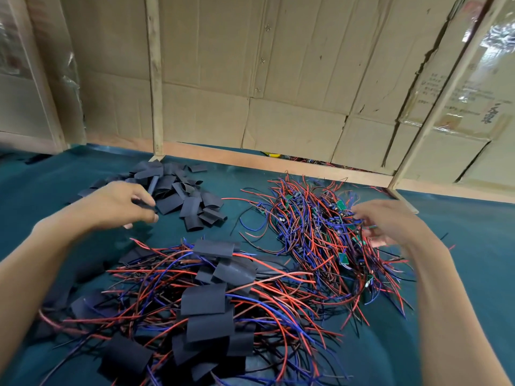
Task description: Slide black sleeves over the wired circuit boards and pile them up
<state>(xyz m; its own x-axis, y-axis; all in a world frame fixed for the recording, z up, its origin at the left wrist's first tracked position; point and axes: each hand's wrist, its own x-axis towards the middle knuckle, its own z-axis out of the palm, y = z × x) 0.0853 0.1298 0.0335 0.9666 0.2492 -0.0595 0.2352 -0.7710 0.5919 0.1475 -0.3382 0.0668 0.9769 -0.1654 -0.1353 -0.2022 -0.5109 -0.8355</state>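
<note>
A heap of loose black sleeves (184, 195) lies at the back left of the green table. My left hand (119, 206) is at its near edge, fingers pinched on one black sleeve (143, 204). A tangle of bare circuit boards with red, blue and black wires (315, 232) spreads at the right. My right hand (387, 222) reaches into its right side, fingers curled among the wires and small green boards; the hand is blurred and its hold is unclear. In front of me lies the pile of sleeved boards (206, 299), black sleeves over trailing wires.
The green table cloth (459, 274) covers the whole work surface. A cardboard wall (278, 79) on wooden posts (155, 79) closes off the back, with a wooden rail (250, 162) along its foot. A few stray black sleeves (36, 158) lie at the far left.
</note>
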